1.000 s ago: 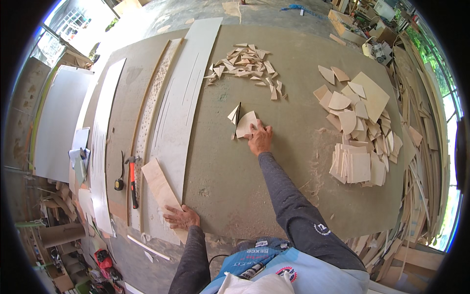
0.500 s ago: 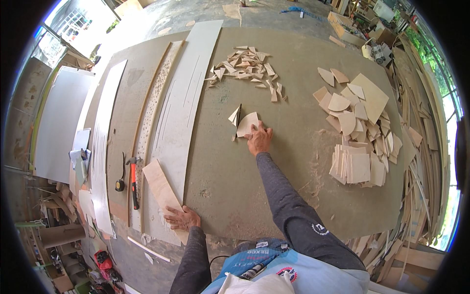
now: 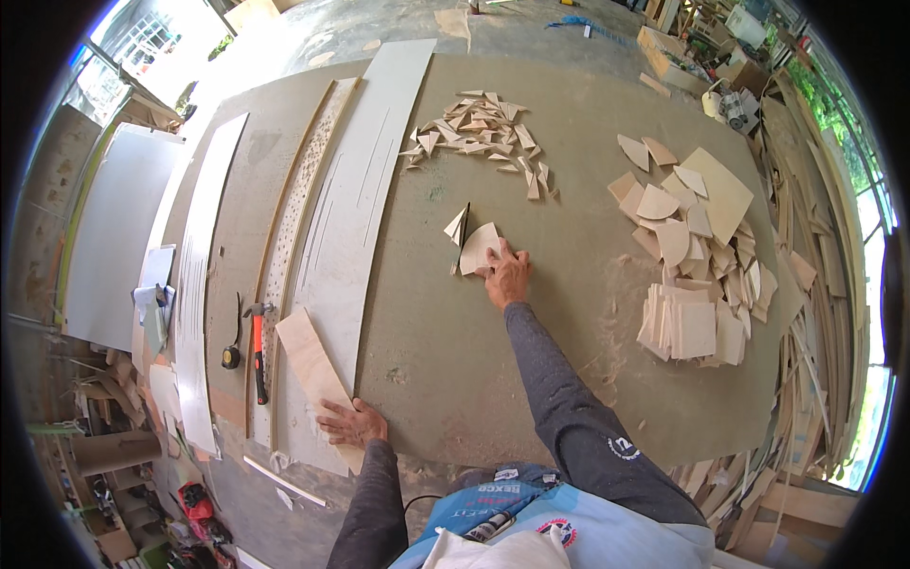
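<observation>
My right hand (image 3: 509,276) has its thumb and fingers on a fan-shaped plywood piece (image 3: 480,248) with a curved edge, which lies on the large board. Right beside that piece lies a thin dark stick (image 3: 464,232), perhaps a pencil. On its other side sits a small pale pointed plywood offcut (image 3: 455,226). At the near left my left hand (image 3: 354,424) rests with spread fingers on the lower end of a plywood strip (image 3: 313,353), which lies slanted across a long white panel (image 3: 353,248).
Several pointed offcuts (image 3: 479,123) are heaped at the far middle. To the right is a pile of plywood pieces (image 3: 675,204) with a stack of squares (image 3: 692,327). A hammer (image 3: 259,353) and a tape measure (image 3: 231,357) lie left. Timber scraps (image 3: 820,237) line the right side.
My right hand has drawn the fan-shaped piece slightly toward me and turned it a little. My left hand stays on the strip.
</observation>
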The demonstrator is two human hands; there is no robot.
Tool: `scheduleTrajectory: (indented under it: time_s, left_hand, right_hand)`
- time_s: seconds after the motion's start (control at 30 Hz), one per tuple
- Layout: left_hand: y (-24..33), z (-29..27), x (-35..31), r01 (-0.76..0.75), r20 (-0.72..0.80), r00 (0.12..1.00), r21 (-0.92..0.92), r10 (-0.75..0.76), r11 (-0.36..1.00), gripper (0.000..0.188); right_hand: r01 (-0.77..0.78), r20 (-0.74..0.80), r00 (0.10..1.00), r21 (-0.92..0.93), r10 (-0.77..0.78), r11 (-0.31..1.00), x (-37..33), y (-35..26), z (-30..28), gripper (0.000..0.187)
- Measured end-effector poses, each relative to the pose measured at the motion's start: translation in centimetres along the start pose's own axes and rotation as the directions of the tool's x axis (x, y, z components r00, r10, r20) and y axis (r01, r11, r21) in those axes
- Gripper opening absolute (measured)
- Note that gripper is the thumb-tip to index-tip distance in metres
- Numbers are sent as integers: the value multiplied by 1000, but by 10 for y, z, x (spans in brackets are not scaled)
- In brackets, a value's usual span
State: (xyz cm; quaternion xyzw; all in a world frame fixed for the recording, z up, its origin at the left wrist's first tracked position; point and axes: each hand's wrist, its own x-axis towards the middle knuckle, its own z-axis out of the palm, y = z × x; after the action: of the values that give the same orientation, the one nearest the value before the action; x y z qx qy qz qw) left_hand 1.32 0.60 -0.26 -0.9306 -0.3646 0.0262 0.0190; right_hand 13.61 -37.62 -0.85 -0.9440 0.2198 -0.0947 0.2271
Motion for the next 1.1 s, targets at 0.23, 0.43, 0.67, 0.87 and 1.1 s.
scheduleTrajectory:
  time_s: [0.23, 0.43, 0.67, 0.87, 1.1]
  left_hand:
    - [-2, 0, 1, -5, 0, 1000, -9, 5, 1000, 83]
    - [-2, 3, 2, -2, 9, 1000, -3, 2, 1000, 82]
    - [-3, 4, 3, 0, 7, 1000, 1, 0, 1000, 88]
    - [0, -2, 2, 5, 26, 1000, -1, -5, 1000, 89]
    - [-3, 4, 3, 2, 3, 1000, -2, -2, 1000, 89]
  right_hand:
    - [-39, 24, 999, -24, 40, 999, -2, -11, -7, 43]
    - [-64, 18, 998, -37, 65, 997, 0, -10, 0, 48]
    - [-83, 41, 996, -25, 84, 996, 1, -11, 4, 50]
    - [-80, -7, 997, -6, 80, 997, 0, -13, 5, 47]
    - [-72, -39, 997, -18, 71, 997, 0, -18, -1, 43]
